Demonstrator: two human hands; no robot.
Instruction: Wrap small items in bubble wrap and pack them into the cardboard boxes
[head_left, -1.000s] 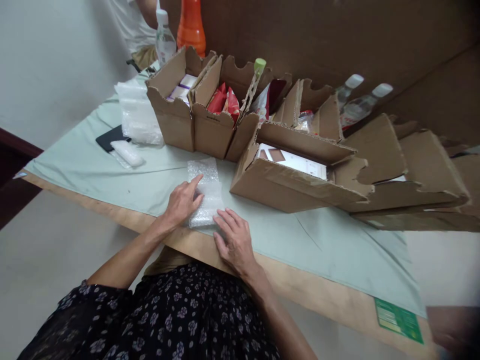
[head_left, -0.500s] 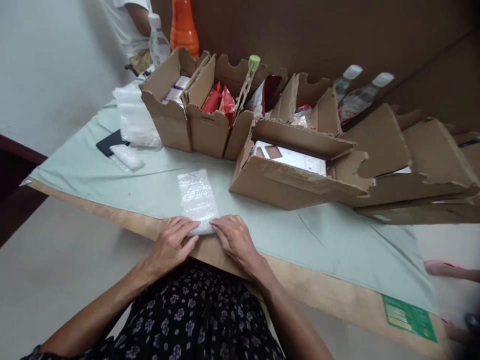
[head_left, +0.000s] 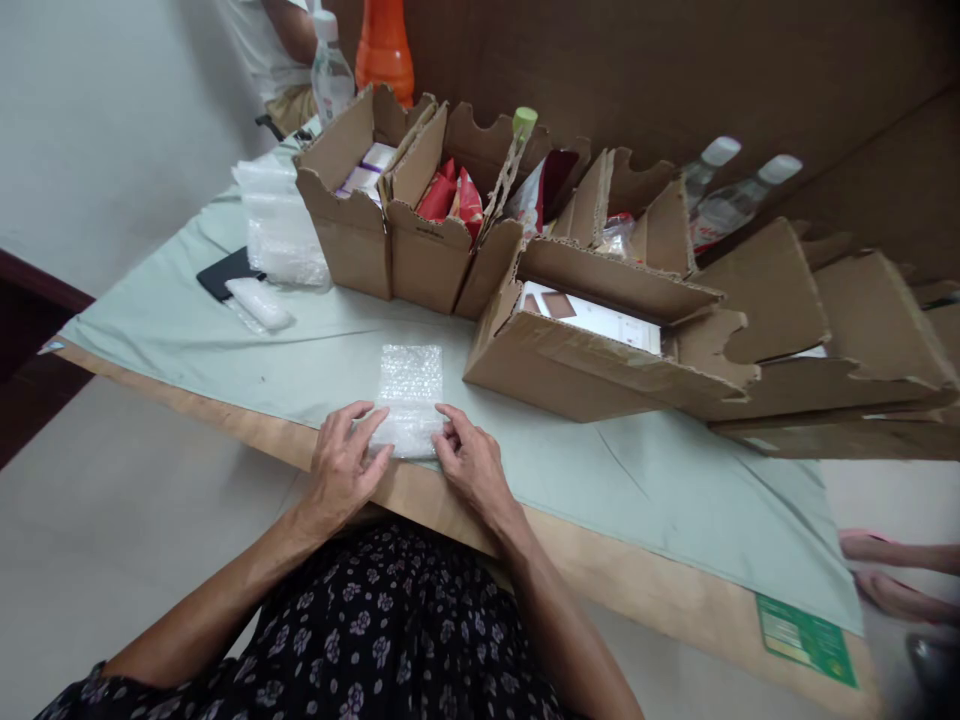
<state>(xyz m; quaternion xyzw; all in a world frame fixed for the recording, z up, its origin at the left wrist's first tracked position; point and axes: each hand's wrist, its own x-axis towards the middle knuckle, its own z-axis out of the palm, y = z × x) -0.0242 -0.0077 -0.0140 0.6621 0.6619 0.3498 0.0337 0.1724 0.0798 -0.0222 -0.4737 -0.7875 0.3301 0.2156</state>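
Note:
A sheet of clear bubble wrap [head_left: 411, 375] lies on the cloth at the table's near edge, its near part folded over into a thicker band. My left hand [head_left: 346, 455] holds the left end of that band, index finger at the top and thumb lower down. At the right end, my right hand [head_left: 471, 462] grips the band with bent fingers. Whether anything is wrapped inside the fold, I cannot tell.
Behind stand several cardboard boxes [head_left: 600, 375] with packets and cartons. A stack of bubble wrap [head_left: 281, 225], a black flat item [head_left: 225, 272] and a small wrapped bundle [head_left: 261, 303] lie left. Bottles [head_left: 739, 205] stand farther back. Another person's feet [head_left: 892, 570] show at right.
The bubble wrap has straightened and sits a little farther from the table's edge. Both hands moved slightly forward with it, and the folded band looks wider.

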